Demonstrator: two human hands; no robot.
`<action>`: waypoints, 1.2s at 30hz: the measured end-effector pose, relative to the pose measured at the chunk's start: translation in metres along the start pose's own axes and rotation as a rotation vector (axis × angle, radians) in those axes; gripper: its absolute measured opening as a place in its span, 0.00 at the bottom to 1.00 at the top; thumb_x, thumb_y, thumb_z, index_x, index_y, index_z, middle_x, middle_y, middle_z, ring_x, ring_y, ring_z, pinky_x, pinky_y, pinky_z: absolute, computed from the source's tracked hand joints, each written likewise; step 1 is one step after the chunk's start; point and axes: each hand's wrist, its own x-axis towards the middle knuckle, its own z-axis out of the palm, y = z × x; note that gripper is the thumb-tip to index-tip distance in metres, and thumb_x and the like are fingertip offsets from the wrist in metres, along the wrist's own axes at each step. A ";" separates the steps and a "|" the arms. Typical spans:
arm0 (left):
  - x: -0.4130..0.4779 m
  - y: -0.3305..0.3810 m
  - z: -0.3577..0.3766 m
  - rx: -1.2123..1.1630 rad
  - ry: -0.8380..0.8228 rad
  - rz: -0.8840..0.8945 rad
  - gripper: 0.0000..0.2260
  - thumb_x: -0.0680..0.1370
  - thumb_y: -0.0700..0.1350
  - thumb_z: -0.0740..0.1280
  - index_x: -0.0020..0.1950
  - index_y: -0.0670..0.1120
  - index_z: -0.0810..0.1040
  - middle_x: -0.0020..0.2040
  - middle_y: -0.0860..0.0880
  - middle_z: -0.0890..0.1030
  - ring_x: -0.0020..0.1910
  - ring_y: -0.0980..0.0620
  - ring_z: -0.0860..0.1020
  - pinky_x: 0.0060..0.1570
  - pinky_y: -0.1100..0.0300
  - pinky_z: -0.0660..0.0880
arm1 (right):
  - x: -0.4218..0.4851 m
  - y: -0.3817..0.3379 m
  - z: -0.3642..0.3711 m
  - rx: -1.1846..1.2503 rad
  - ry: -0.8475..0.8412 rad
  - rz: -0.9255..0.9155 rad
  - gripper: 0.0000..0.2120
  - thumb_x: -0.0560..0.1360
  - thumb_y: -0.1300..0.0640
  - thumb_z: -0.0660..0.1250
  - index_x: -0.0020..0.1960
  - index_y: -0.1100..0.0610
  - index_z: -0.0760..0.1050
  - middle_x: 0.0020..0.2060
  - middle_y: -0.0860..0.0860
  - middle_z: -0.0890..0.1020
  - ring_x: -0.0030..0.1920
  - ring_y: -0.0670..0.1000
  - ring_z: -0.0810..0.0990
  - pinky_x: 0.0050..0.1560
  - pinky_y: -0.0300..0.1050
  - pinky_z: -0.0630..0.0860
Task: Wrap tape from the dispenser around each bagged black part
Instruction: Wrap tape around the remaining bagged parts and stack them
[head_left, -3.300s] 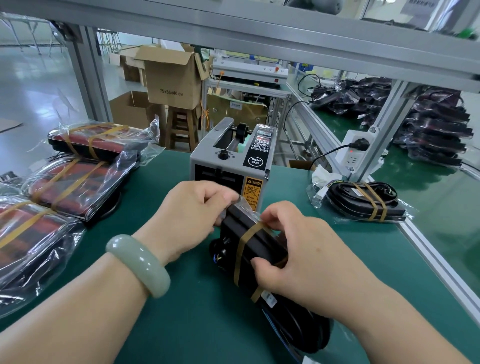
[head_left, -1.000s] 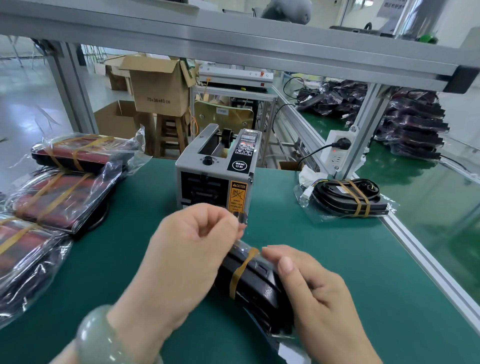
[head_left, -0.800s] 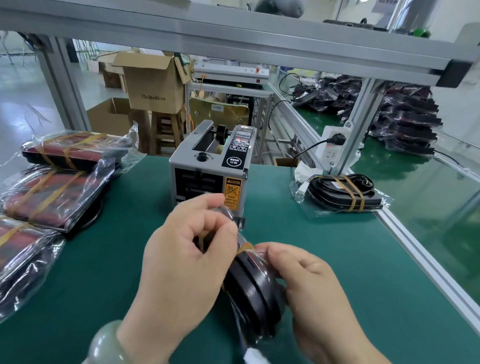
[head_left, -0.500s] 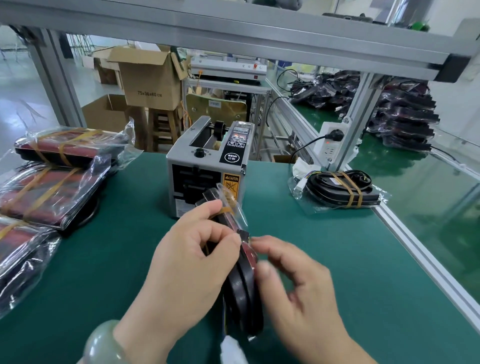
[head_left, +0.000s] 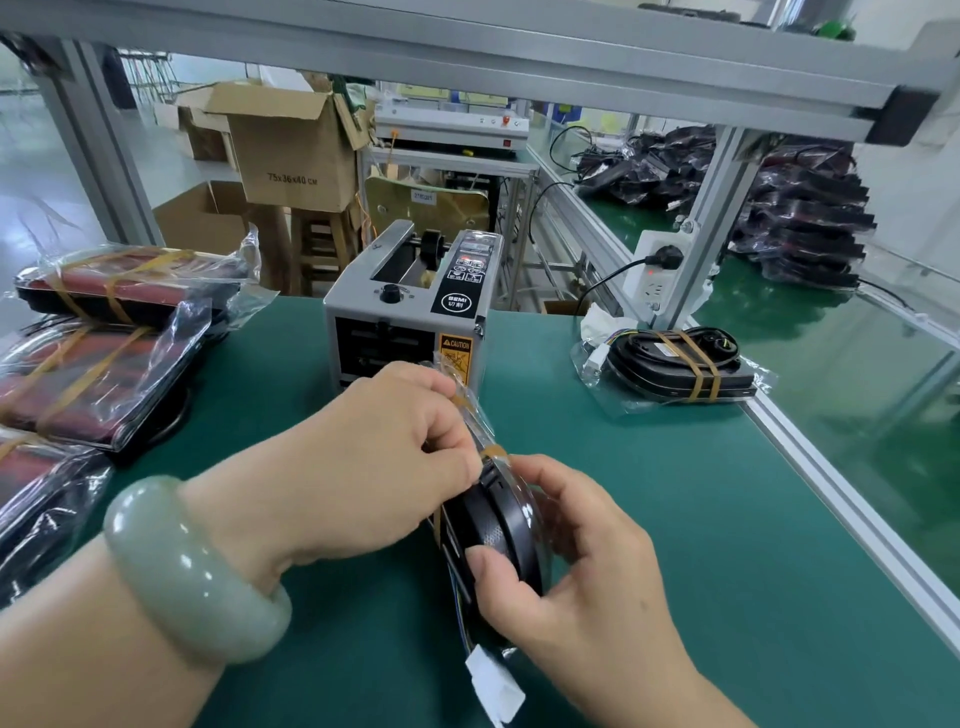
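A bagged black part (head_left: 501, 530) stands on edge on the green mat, just in front of the grey tape dispenser (head_left: 410, 306). My right hand (head_left: 576, 571) grips it from the right, thumb on its near face. My left hand (head_left: 374, 462) pinches the clear bag flap and a strip of amber tape (head_left: 491, 451) at the part's top edge. A white connector (head_left: 493, 688) on wires hangs out below the part.
Taped bagged parts (head_left: 98, 374) are stacked at the left. One taped part (head_left: 675, 371) lies at the right by the aluminium rail (head_left: 852, 514). A frame post (head_left: 711, 218) with a power socket stands behind it; black bagged parts pile beyond.
The part was turned up from lying flat onto its edge. My left hand shifted its pinch to the bag's top flap, and my right hand closed around the part's side.
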 end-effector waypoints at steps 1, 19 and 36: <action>0.001 0.001 0.000 0.021 -0.006 0.001 0.08 0.73 0.48 0.67 0.37 0.47 0.80 0.51 0.69 0.70 0.53 0.82 0.63 0.42 0.84 0.58 | 0.000 0.000 0.000 0.004 0.001 -0.004 0.24 0.61 0.48 0.71 0.56 0.35 0.72 0.49 0.41 0.82 0.50 0.46 0.82 0.50 0.39 0.78; 0.003 0.006 0.004 0.165 -0.043 -0.058 0.08 0.74 0.50 0.66 0.35 0.52 0.78 0.61 0.61 0.63 0.63 0.56 0.64 0.55 0.62 0.60 | -0.002 0.001 0.001 0.047 0.001 -0.002 0.25 0.61 0.47 0.72 0.57 0.36 0.71 0.50 0.41 0.82 0.51 0.46 0.82 0.51 0.38 0.77; 0.002 0.005 0.015 0.277 0.125 0.036 0.08 0.73 0.51 0.64 0.35 0.52 0.76 0.62 0.61 0.65 0.61 0.56 0.66 0.55 0.61 0.65 | -0.003 0.004 0.005 -0.110 0.155 -0.216 0.16 0.64 0.52 0.69 0.51 0.52 0.78 0.60 0.52 0.78 0.61 0.42 0.77 0.53 0.31 0.75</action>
